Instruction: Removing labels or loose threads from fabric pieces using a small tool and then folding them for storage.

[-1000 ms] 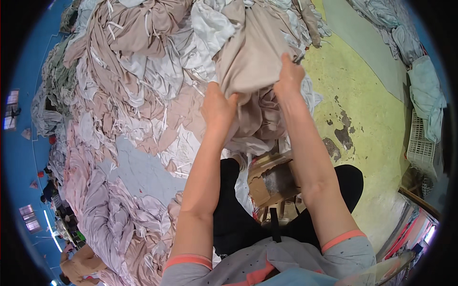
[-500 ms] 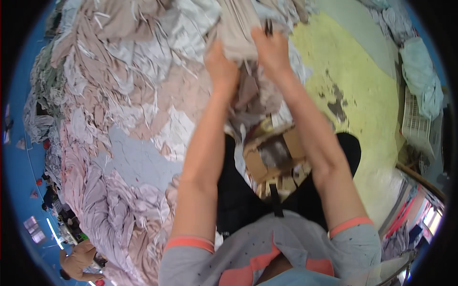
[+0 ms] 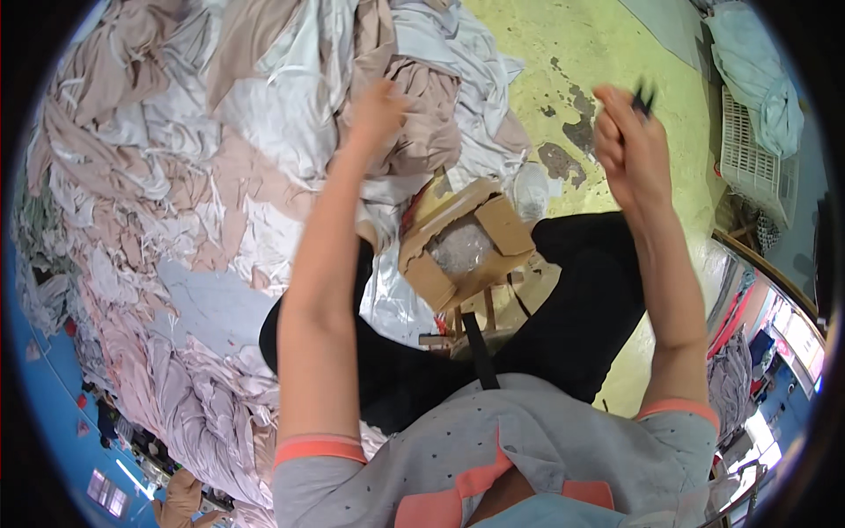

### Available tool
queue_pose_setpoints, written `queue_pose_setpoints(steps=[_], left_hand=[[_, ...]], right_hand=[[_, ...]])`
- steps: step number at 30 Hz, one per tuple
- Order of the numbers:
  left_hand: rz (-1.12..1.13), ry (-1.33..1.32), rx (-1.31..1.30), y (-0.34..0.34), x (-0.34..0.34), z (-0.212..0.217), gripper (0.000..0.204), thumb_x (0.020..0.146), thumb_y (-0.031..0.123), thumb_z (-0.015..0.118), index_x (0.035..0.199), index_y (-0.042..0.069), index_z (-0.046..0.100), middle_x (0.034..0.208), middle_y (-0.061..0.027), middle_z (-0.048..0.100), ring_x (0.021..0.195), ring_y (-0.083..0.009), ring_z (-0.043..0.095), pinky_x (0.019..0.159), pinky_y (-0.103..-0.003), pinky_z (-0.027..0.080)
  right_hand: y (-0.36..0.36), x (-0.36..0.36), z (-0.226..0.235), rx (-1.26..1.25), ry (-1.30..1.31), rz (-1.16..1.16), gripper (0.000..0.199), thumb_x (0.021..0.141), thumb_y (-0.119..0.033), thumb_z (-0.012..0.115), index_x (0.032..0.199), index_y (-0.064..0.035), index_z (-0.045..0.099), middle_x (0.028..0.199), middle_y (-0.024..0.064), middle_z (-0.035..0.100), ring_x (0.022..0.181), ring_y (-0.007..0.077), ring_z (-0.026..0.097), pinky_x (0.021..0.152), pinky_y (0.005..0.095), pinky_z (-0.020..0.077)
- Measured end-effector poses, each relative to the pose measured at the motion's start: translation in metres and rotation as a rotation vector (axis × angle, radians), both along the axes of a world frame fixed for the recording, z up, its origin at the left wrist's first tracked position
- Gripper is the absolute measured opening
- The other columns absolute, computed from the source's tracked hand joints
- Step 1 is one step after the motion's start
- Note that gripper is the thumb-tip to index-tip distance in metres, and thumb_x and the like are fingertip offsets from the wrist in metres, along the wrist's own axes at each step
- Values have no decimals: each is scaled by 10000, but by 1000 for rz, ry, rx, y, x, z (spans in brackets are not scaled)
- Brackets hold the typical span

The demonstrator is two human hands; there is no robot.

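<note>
My left hand point(image 3: 378, 116), blurred by motion, is over the pile at a strip of beige cloth point(image 3: 373, 44). Whether its fingers grip the cloth is not clear. Out to the right, my right hand point(image 3: 635, 154) is raised above the yellow floor, its fingers curled around a small black two-pronged tool point(image 3: 645, 101) that looks like thread snips. Part of the tool is hidden in the fist. Below and between the hands, an open cardboard box point(image 3: 418, 275) stands between my knees with clear plastic inside.
White and beige garments point(image 3: 167, 132) heap up ahead and to the left. Lilac cloth point(image 3: 189, 396) lies at lower left. A white plastic basket point(image 3: 748, 158) with pale green cloth point(image 3: 757, 75) stands at far right. Floor paint point(image 3: 576, 132) is worn. Behind, at lower left, is another person point(image 3: 185, 502).
My hands have parted: the left moved left, the right swung right and off the beige cloth, still with the black tool. The view has shifted, and the box appears further left.
</note>
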State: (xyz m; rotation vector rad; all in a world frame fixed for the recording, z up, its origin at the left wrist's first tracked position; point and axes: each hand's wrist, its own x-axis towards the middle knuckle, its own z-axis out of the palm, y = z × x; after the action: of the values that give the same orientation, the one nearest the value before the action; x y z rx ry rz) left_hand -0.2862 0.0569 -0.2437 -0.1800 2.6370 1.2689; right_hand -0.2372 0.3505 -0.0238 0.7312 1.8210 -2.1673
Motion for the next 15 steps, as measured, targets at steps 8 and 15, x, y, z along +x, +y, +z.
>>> queue_pose_setpoints(steps=[8, 15], left_hand=[[-520, -178, -242, 177, 1, -102, 564, 749, 106, 663, 1279, 62, 475, 1338, -168, 462, 1207, -348, 471, 959, -429, 412], [-593, 545, -581, 195, -71, -152, 516, 773, 108, 591, 1280, 112, 500, 1402, -144, 388, 1274, -366, 375, 1038, -419, 320]], right_hand=[[32, 21, 7, -209, 46, -302, 177, 996, -160, 445, 1097, -23, 494, 635, -42, 324, 451, 16, 269, 353, 160, 204], [50, 19, 9, -361, 49, -306, 159, 1012, -154, 391, 1094, -20, 416, 650, 4, 347, 446, 49, 285, 343, 170, 236]])
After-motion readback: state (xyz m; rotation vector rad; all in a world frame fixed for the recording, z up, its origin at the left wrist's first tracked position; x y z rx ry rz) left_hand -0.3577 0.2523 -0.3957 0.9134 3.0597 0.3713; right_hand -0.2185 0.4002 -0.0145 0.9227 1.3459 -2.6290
